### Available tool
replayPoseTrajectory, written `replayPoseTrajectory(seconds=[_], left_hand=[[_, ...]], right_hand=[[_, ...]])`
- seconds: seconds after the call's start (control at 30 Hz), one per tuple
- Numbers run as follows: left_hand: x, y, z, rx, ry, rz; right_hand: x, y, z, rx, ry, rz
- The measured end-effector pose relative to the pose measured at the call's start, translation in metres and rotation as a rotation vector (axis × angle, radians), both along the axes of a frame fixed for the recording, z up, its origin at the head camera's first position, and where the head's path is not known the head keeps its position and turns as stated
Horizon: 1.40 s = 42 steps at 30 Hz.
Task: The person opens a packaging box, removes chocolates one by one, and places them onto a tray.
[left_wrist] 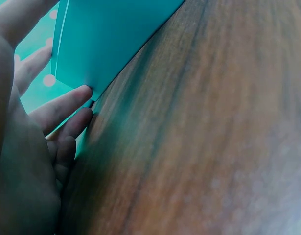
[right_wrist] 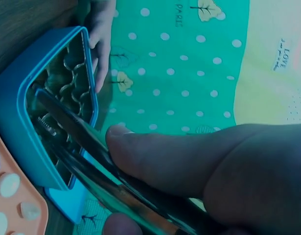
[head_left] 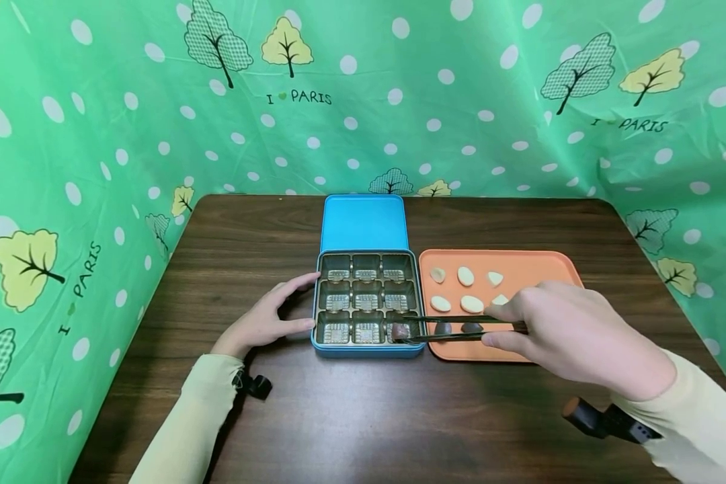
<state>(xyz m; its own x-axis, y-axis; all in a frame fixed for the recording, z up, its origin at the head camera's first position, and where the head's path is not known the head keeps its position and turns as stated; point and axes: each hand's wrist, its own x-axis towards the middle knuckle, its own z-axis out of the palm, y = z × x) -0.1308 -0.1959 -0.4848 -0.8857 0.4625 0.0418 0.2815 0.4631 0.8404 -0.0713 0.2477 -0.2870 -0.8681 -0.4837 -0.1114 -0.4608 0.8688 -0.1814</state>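
My right hand (head_left: 581, 333) grips black tongs (right_wrist: 86, 134), whose two arms reach left over the front right compartment of a blue tin (head_left: 366, 351). A small dark reddish-brown piece (head_left: 401, 331) shows between the tong tips in that compartment; I cannot tell whether they squeeze it. The tin has a grid of compartments in a dark, shiny insert (head_left: 368, 296). At the tin's left side, my left hand (head_left: 269, 319) rests with fingers spread and fingertips at the wall. The left wrist view shows a fingertip (left_wrist: 84, 92) by the tin's lower corner.
Right of the tin lies an orange tray (head_left: 520, 262) with several whitish pieces (head_left: 465, 275) in rows and dark pieces (head_left: 443, 329) near its front. The blue lid (head_left: 364, 223) extends behind the tin. All stand on a dark wooden table (head_left: 339, 423) before a green patterned cloth (head_left: 490, 87).
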Motion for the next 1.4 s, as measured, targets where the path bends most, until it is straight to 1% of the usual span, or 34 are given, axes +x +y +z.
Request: replayPoseTrajectory(seconds=[0.13, 0.23, 0.4, 0.5, 0.73, 0.9, 1.0, 1.13, 1.27, 1.4], left_hand=[[-0.001, 0.001, 0.000, 0.007, -0.004, -0.001], [-0.001, 0.000, 0.000, 0.008, -0.008, 0.001], [-0.001, 0.001, 0.000, 0.010, -0.011, 0.000], [-0.001, 0.002, 0.002, 0.007, -0.009, 0.000], [-0.002, 0.002, 0.001, -0.007, 0.003, -0.001], [-0.003, 0.001, -0.001, -0.001, 0.006, -0.004], [-0.003, 0.001, 0.000, 0.005, 0.001, -0.005], [-0.002, 0.002, 0.001, 0.000, -0.007, -0.002], [0.000, 0.001, 0.001, -0.008, -0.004, 0.002], [0.000, 0.001, 0.000, 0.002, -0.011, 0.004]], right_hand=[[-0.002, -0.011, 0.002, 0.046, 0.011, 0.033], [-0.003, -0.018, 0.002, 0.086, -0.010, 0.050], [-0.003, -0.032, 0.002, 0.137, -0.061, 0.041], [-0.001, -0.039, 0.002, 0.149, -0.066, 0.031], [0.002, -0.044, -0.001, 0.113, -0.027, 0.032], [0.001, -0.039, -0.004, 0.127, -0.050, 0.014], [0.000, -0.032, -0.005, 0.096, -0.050, 0.010], [0.001, -0.023, -0.004, 0.037, -0.016, 0.025], [0.003, -0.016, -0.002, 0.012, 0.016, 0.024], [0.004, -0.011, 0.000, -0.009, 0.038, 0.029]])
